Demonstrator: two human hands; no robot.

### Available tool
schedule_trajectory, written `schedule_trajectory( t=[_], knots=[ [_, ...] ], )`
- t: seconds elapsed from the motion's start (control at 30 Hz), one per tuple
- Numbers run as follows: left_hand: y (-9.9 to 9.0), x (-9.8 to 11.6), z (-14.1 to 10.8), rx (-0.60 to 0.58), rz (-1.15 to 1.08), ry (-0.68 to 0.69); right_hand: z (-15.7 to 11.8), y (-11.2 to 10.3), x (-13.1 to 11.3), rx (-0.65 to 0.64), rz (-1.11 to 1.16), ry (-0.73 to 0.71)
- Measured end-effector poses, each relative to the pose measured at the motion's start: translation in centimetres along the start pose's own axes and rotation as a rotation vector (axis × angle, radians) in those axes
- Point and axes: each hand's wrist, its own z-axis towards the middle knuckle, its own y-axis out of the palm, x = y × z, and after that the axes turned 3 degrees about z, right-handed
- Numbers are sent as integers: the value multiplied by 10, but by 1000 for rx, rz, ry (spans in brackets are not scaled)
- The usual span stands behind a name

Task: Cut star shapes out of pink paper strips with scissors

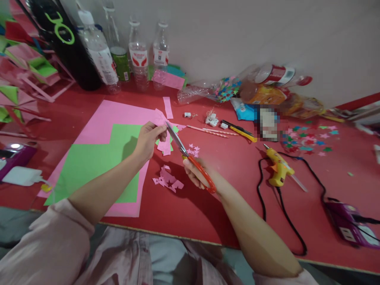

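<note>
My left hand (151, 138) pinches a small piece of pink paper (159, 116) above the red table. In my right hand (197, 174) is a pair of scissors (204, 172) with red handles, its blades pointing up and left to the edge of that paper. Several pink paper stars (194, 150) lie just beyond the right hand. Pink offcuts (169, 180) with star-shaped holes rest between my forearms. Under my left forearm are a green sheet (118, 166) and a larger pink sheet (95, 120).
Bottles (138, 59) stand along the wall, and others lie at the back right. A yellow glue gun (279, 166) with a black cord rests at right, near a yellow utility knife (240, 132) and scattered paper stars (308, 138). Pink and green paper models (38, 67) fill the left.
</note>
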Motion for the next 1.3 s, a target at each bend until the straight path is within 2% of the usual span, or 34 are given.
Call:
schedule_trajectory(
  t=[0.23,0.57,0.7,0.97,1.3],
  knots=[
    [0,0,0,3,0,3,0,0,0,-16,-19,-39],
    [2,1,0,21,-4,1,2,-1,1,-27,-33,-21],
    [0,0,0,-12,-34,17,3,-4,1,-49,-25,-16],
    [-2,2,1,-19,-34,5,-1,-6,-2,-113,-29,-109],
    [1,-1,-3,-28,-18,40,4,-2,11,-170,29,-197]
  ],
)
